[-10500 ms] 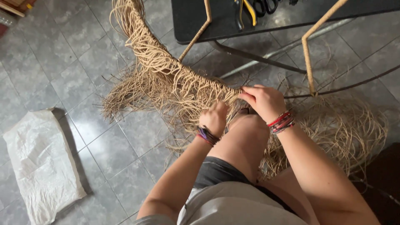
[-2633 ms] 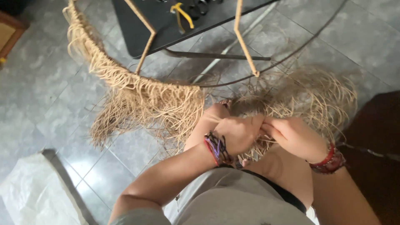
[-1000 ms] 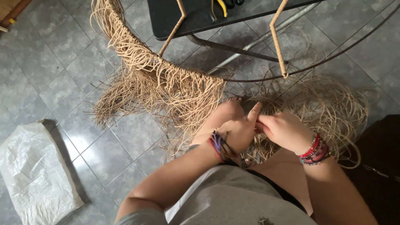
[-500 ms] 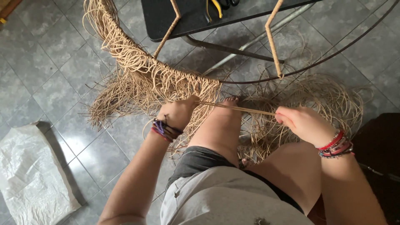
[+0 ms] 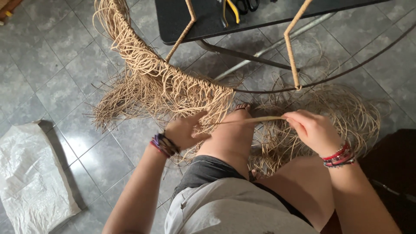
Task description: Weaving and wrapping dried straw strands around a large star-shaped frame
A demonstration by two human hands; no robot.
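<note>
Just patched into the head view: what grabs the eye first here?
A tan cane strand is stretched taut between the left hand and right hand, over the knee. Above, a dark metal hoop bears a shaggy woven fringe; loose cane heaps on the grey tiles at right.

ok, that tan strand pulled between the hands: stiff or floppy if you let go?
Probably springy, not limp: the strand runs straight between left hand and right hand, while the loose strands on the floor hold curls. Likely light. Smooth looking, so it may slip.
</note>
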